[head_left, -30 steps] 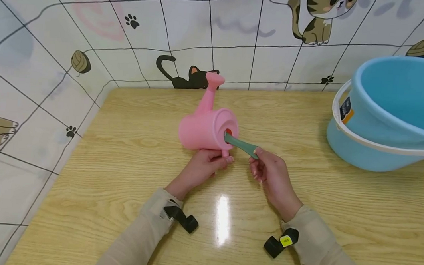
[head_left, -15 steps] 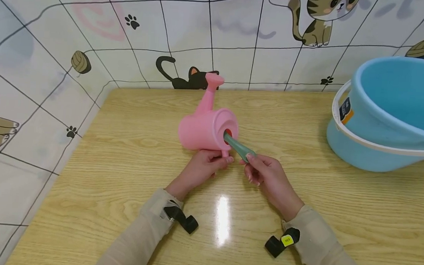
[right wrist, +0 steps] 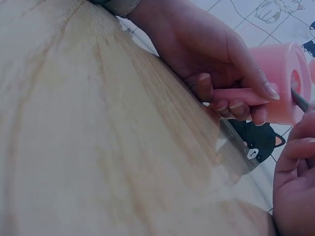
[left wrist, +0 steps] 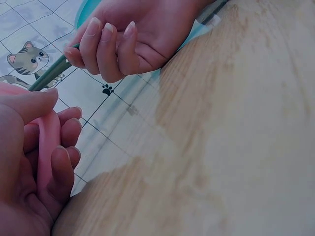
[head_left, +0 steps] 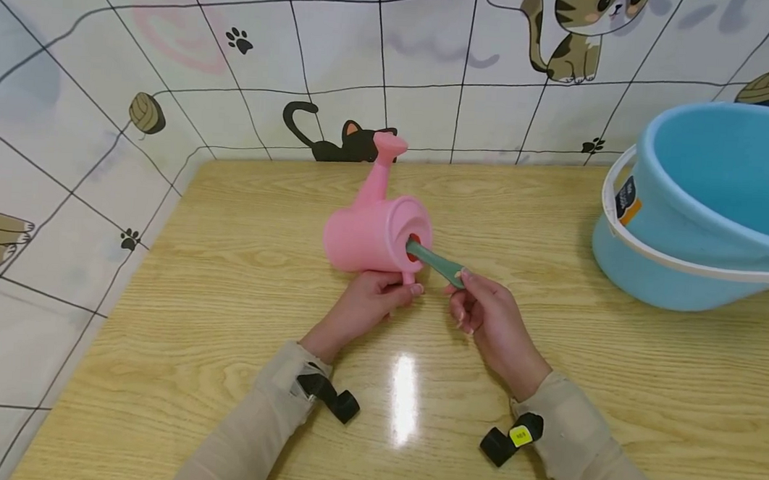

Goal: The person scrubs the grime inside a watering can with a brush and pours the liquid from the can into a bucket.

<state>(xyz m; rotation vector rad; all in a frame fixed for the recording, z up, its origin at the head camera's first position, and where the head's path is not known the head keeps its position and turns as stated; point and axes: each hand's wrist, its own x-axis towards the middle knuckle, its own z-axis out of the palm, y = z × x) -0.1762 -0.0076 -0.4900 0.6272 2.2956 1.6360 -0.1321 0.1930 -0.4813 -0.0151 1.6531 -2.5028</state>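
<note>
A pink watering can (head_left: 361, 235) lies tipped, its spout pointing away and its round opening facing right. My left hand (head_left: 368, 301) grips its handle (right wrist: 241, 96), with fingers wrapped round it in the left wrist view. Between thumb and fingers, my right hand (head_left: 499, 315) pinches the end of a green handle (head_left: 440, 264). The other end of this long, slim utensil is inside the can's opening, so its head is hidden. A bit of something red (head_left: 415, 238) shows within the opening beside it.
Light blue buckets (head_left: 676, 284), one set in another, with a white carry handle (head_left: 703, 268), stand at the right of the wooden table (head_left: 262, 212). Behind and to the left rise walls covered in a cat-and-grid print (head_left: 423, 119).
The outer end of the green handle swings towards me and left, then back out to the right, with my right hand. My left hand and the watering can stay in place.
</note>
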